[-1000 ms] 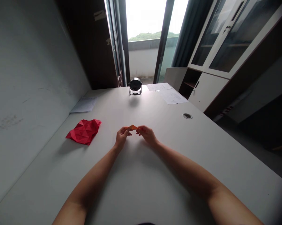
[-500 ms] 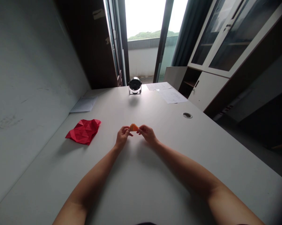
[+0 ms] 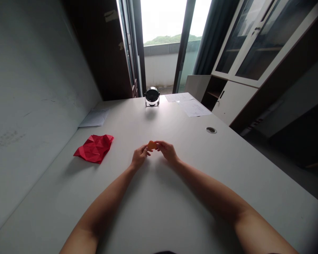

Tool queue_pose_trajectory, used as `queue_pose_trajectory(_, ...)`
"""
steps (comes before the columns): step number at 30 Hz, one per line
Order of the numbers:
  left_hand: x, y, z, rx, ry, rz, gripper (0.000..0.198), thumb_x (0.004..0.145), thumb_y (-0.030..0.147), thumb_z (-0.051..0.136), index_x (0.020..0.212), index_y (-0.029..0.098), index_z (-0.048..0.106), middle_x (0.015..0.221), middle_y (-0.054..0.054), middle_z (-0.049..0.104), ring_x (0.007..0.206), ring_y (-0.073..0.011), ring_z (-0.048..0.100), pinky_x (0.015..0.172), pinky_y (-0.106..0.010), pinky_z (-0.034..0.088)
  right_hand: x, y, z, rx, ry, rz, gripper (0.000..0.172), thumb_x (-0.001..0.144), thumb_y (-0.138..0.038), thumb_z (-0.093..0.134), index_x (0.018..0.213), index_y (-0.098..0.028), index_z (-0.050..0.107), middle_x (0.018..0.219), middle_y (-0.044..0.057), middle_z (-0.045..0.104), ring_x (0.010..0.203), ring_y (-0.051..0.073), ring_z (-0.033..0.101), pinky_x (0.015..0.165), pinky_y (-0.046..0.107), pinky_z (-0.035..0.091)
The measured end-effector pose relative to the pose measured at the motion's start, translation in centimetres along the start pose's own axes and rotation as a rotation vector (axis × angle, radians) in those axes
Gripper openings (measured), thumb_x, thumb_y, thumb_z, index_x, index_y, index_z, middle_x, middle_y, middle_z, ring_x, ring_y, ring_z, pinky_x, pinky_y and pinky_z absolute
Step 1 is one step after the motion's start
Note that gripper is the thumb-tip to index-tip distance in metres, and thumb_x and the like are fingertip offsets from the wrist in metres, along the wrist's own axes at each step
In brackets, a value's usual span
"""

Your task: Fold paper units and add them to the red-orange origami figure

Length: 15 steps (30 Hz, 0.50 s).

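A small folded orange paper sits between my two hands just above the white table near its middle. My left hand pinches the paper's left side with thumb and fingertips. My right hand pinches its right side, fingers curled. A crumpled, creased red paper sheet lies flat on the table to the left of my left hand, well apart from it.
A small round black and silver device stands at the table's far edge. White sheets of paper lie at the far right, another white sheet at the far left by the wall. A round cable hole is on the right.
The orange paper has been pressed into a narrower, more compact shape and my fingertips have drawn closer together. Arms and red paper have stayed put.
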<state>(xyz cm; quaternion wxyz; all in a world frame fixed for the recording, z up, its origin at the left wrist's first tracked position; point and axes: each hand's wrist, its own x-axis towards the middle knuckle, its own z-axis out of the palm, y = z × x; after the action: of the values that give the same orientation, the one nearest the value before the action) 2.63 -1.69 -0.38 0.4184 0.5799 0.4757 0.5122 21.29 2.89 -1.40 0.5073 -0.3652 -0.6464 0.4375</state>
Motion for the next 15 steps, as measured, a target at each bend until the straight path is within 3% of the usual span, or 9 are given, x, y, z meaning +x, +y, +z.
queue_pose_trajectory(6,0.0,-0.2,0.0,-0.047,-0.002,-0.019,0.04,0.09,0.05,0.061,0.11,0.017,0.072,0.08,-0.007,0.073,0.062,-0.0171,0.067,0.064,-0.031,0.055,-0.4,-1.1,0.0,-0.107,-0.066,-0.062,0.036,0.093,-0.051,0.057,0.107,-0.023,0.075,0.084,0.005,0.074,0.072,0.019,0.068,0.071,0.034,0.054)
queue_pose_trajectory(10,0.2,-0.8,-0.1,-0.079,-0.004,-0.034,0.042,0.09,0.051,0.061,0.108,0.015,0.071,0.081,-0.009,0.073,0.065,-0.0188,0.069,0.066,-0.033,0.057,-0.5,-1.6,0.0,-0.129,-0.105,-0.075,0.035,0.094,-0.049,0.057,0.11,-0.024,0.075,0.092,0.006,0.076,0.077,0.02,0.069,0.072,0.033,0.054)
queue_pose_trajectory(15,0.3,-1.0,-0.2,-0.067,-0.024,-0.036,0.043,0.09,0.052,0.06,0.106,0.014,0.071,0.084,-0.008,0.074,0.067,-0.0184,0.07,0.065,-0.031,0.057,-0.5,-1.5,0.0,-0.164,-0.123,-0.076,0.031,0.095,-0.044,0.057,0.106,-0.022,0.075,0.085,0.005,0.075,0.072,0.018,0.067,0.069,0.031,0.052)
